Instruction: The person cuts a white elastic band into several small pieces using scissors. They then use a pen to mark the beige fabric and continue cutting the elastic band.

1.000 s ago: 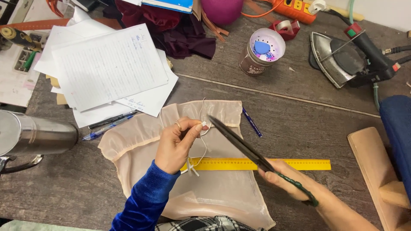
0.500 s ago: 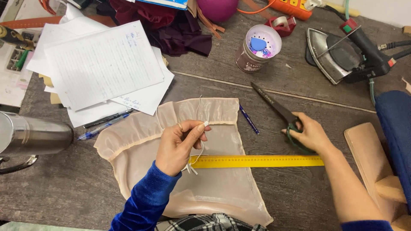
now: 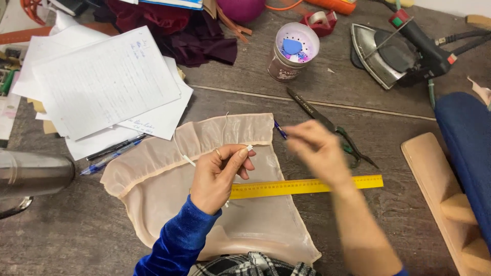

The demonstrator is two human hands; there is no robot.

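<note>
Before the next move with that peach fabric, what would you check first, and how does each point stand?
1. Left hand grips the small white piece between its fingers: ok.
2. Peach fabric lies spread flat on the table, gathered edge away from the person: ok.
3. Yellow ruler lies across the fabric, partly under the left hand: ok.
4. Scissors lie set down on the table, out of both hands: ok.
5. Right hand is empty: cannot tell, it is blurred.
6. Iron stands apart from the fabric: ok.
</note>
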